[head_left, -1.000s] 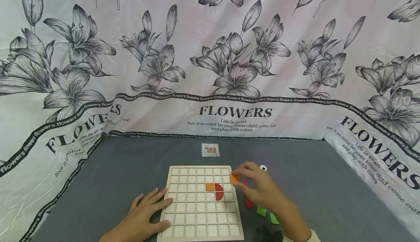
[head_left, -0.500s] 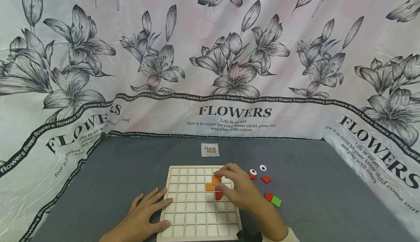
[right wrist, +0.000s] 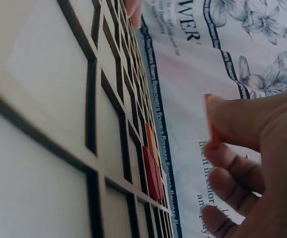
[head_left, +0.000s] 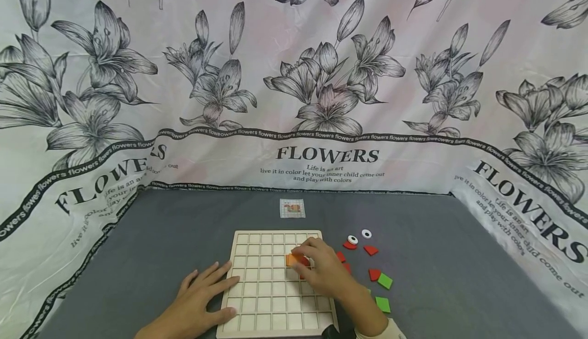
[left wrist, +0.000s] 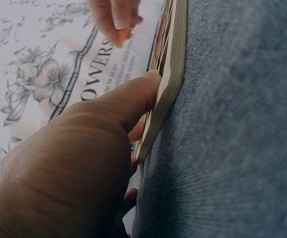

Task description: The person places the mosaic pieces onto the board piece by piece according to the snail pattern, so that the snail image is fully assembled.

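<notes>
A pale wooden grid board (head_left: 257,290) lies on the grey cloth. My left hand (head_left: 199,295) rests at its left edge, fingers spread, with the thumb touching the board's side in the left wrist view. Over the right half of the grid, my right hand (head_left: 321,270) pinches a thin orange tile (right wrist: 210,121) between thumb and fingertips; the right wrist view shows it raised off the board. Beneath sit an orange square (right wrist: 150,135) and red rounded pieces (right wrist: 151,173) in neighbouring cells. That hand partly covers these pieces in the head view.
Beyond the board lies a small picture card (head_left: 292,208). Right of it are two white eye discs (head_left: 366,234), several red pieces (head_left: 371,250) and green squares (head_left: 385,281). A flower-print cloth (head_left: 331,99) hangs behind.
My right hand has carried the orange tile leftward from the board's right edge to above the set pieces. Loose pieces at the right came into fuller view. The left hand stays at the board.
</notes>
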`<state>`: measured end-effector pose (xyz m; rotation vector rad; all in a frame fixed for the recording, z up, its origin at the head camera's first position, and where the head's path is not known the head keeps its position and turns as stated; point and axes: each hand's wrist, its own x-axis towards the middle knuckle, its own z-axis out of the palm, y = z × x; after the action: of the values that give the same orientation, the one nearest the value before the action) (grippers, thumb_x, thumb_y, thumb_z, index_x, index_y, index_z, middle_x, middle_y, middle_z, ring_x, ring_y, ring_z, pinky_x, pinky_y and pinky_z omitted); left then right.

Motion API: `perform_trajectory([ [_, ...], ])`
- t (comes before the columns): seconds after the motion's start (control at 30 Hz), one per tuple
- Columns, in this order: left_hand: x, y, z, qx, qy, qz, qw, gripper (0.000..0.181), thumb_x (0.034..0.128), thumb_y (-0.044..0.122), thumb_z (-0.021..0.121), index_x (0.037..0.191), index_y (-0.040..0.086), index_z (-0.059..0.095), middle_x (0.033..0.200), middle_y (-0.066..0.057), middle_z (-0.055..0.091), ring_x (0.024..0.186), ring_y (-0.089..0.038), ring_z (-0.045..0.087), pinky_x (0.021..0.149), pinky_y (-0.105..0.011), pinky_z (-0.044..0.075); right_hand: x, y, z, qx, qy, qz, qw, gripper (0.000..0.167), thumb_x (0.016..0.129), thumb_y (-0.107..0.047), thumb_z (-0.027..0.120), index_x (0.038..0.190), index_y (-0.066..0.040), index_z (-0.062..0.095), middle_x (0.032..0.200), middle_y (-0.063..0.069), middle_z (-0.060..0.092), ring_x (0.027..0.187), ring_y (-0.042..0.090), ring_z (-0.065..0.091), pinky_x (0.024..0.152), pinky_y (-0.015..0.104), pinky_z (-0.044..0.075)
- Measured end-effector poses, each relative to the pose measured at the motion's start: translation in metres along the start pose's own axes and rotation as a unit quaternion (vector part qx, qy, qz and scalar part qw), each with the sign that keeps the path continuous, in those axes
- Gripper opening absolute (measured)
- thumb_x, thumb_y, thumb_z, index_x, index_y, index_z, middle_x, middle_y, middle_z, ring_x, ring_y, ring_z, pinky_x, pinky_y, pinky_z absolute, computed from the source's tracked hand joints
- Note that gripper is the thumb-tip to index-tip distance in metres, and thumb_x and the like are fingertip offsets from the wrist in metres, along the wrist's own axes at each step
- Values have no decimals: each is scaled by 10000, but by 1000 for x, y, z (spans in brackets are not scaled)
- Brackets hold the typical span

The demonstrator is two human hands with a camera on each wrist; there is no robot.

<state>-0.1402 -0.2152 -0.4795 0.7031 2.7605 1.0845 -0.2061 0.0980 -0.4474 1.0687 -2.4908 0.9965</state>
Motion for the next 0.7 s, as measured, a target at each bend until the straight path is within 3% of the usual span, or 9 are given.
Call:
perform_trajectory([
  [0.1,0,0,-1,25,-1,-10,10000,582,908,502,615,1389,178,559,1520,-116,337,1375,-447,231,958,-723,50,-2,2,4,-232,-266,168,9992,187,826,-86,760,1006,-46,728,926,-28,575,867,121,506,697,266,473],
  [0.2,1,1,-1,10,-35,-19,10000,579,912,489,616,1388,164,559,1519,-125,337,1373,-454,229,955,-728,48,-5,5,10,-503,-447,7,9977,178,841,-122,758,1004,-56,731,940,-25,579,863,117,498,702,244,465],
  [0.37,1,1,-1,-11,-72,-15,10000,594,907,509,613,1392,172,555,1523,-114,331,1379,-445,221,960,-721,42,-8,7,17,-688,-228,-505,9961,182,804,-101,784,972,-53,731,925,-4,585,842,133,502,714,252,460],
  [0.7,1,1,-2,39,-123,-208,9997,635,886,558,608,1402,192,546,1539,-91,305,1392,-433,196,977,-706,20,-8,5,17,-783,-281,-361,9959,210,792,-111,801,985,-61,737,921,-16,573,819,117,467,691,251,438],
])
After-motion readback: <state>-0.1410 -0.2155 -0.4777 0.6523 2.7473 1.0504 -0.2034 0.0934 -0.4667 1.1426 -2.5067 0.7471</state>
